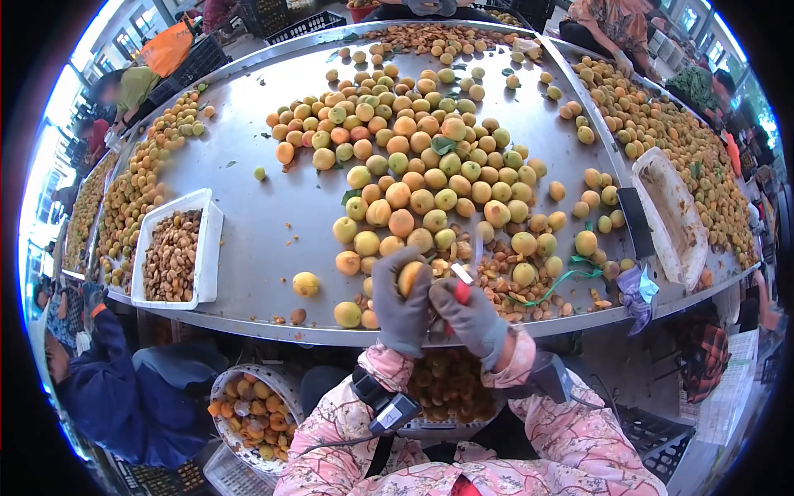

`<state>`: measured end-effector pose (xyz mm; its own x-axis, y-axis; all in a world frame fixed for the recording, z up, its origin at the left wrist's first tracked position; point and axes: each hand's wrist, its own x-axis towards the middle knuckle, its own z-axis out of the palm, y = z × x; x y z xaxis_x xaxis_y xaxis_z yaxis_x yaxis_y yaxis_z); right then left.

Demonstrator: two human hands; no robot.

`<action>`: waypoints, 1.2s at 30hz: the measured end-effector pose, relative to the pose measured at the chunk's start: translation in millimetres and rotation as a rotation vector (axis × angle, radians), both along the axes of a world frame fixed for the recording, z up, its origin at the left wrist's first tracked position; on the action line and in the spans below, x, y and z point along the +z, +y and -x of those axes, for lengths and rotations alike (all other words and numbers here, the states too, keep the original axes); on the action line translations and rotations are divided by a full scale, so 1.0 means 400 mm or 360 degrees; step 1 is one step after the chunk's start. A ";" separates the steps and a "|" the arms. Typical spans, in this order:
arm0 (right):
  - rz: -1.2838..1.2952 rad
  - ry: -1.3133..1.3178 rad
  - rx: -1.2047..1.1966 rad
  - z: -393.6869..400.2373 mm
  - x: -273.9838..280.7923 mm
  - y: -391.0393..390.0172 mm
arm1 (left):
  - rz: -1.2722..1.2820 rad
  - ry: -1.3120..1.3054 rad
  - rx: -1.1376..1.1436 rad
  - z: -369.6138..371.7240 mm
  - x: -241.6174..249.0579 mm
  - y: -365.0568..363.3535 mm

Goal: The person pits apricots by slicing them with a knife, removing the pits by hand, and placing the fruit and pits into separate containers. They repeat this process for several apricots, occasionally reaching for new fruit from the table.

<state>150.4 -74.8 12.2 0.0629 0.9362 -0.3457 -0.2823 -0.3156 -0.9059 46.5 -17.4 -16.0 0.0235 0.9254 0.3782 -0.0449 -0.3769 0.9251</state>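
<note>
My left hand [401, 299], in a grey glove, is wrapped round a yellow-orange apricot [410, 279] at the near edge of the metal table. Close to its right, my right hand [470, 312], also gloved, grips a small red-handled tool [461, 286] with a pale tip. A large heap of apricots [422, 178] spreads over the table beyond both hands. Split fruit and pits [504, 281] lie just past my right hand.
A white tray of pits [175, 255] stands at left, an emptier white tray [672, 217] at right. Buckets of halved apricots [252, 413] and fruit [451, 382] are below the table edge [273, 329]. Other people work around the table.
</note>
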 end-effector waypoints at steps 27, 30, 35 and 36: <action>-0.0086 -0.0183 0.0121 -0.127 0.028 0.003 | 0.0984 -0.0733 -0.0486 0.047 0.039 -0.006; -0.0162 -0.0385 -0.0041 -0.172 0.027 0.003 | 0.0769 -0.0246 -0.0838 0.060 0.058 -0.044; -0.0374 -0.0536 -0.0183 -0.221 0.030 0.008 | 0.0223 0.0449 -0.1742 0.050 0.100 -0.102; -0.0289 -0.0530 -0.0159 -0.221 0.057 0.007 | -0.0204 0.0741 -0.1898 0.039 0.098 -0.110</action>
